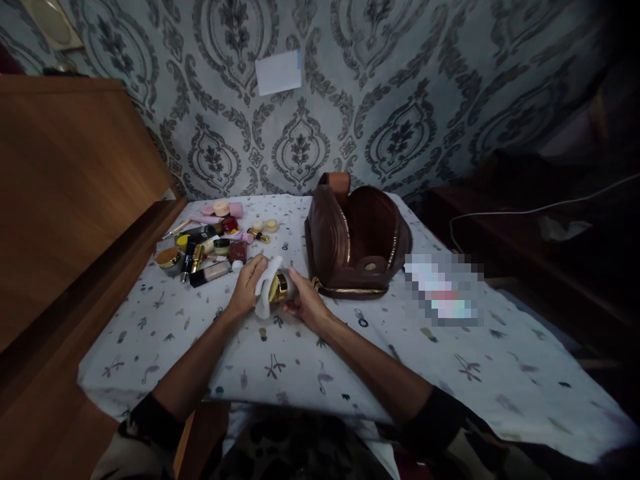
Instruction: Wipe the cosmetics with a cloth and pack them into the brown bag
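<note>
over a cloth-covered surface [350, 360], we hold a small gold-capped container [279, 288] with both hands, just in front of an open brown bag [357, 240]. our left hand [246, 287] presses a white cloth [265, 290] against the cap, fingers curled around it, apparently so the cloth can rub the gold. our right hand [306, 303] closes its grip on the container's body, seemingly steadying it. a cluster of cosmetics [210, 243] lies near, to the left, well apart from the bag.

Dim room, dark vignetted corners, wide-angle edge warping, soft detail
</note>
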### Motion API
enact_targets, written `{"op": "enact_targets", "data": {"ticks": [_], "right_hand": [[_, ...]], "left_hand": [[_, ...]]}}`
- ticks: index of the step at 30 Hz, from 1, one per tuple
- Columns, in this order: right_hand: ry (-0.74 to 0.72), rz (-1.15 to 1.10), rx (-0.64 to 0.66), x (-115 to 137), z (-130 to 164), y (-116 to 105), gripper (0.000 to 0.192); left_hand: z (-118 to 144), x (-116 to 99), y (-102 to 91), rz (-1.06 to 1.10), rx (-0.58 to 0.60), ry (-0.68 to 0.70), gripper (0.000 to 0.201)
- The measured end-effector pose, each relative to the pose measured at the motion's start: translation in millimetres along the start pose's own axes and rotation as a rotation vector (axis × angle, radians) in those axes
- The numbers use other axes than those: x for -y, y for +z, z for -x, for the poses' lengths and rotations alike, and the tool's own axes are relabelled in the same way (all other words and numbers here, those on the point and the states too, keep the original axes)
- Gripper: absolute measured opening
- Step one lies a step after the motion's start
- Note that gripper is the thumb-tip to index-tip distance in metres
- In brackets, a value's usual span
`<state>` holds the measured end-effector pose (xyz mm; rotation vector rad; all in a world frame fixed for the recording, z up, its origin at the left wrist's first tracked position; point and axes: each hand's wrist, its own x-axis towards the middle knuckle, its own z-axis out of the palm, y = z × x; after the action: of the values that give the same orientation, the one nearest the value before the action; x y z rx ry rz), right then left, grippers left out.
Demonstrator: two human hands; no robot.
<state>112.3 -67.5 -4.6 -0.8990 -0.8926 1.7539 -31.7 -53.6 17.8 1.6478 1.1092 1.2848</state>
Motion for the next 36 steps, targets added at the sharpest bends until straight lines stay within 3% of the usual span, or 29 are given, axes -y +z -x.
{"op": "enact_targets", "data": {"ticks": [7, 12, 17, 20, 24, 28, 33, 36], "right_hand": [[-0.306, 0.220, -0.014, 1.0, -0.8, -6.8, 0.050], [-0.498, 0.435, -0.080, -2.2, -3.3, -10.3, 0.049], [-0.420, 0.304, -0.196, -4.2, -7.8, -16.1, 0.047], [-0.347, 0.137, -0.182, -1.5, -9.6, -15.2, 0.050], [-0.259, -0.095, -0.112, 5.6, -9.3, -7.3, 0.057], [-0.152, -0.174, -0.087, 12.5, -6.2, -3.9, 0.052], [-0.098, -0.137, -0.082, 13.3, -3.7, -5.8, 0.054], [-0.182, -0.046, -0.116, 8.9, -3.7, -5.4, 0.053]], "left_hand": [[-9.6, 15.7, -5.2, 0.207, -0.060, -0.285, 0.030], [-7.8, 8.9, -4.3, 0.012, -0.040, -0.157, 0.024], [-1.3, 2.9, 0.7, -0.279, 0.034, 0.037, 0.026], [-0.2, 3.3, 0.9, -0.343, 0.072, 0.080, 0.042], [-1.7, 3.0, -1.0, -0.242, 0.227, 0.068, 0.068], [-4.9, 2.9, -6.2, -0.038, 0.347, 0.016, 0.072], [-11.7, 12.5, -16.4, 0.039, 0.240, -0.073, 0.040], [-12.0, 20.2, -14.8, 0.154, 0.096, -0.165, 0.041]]}}
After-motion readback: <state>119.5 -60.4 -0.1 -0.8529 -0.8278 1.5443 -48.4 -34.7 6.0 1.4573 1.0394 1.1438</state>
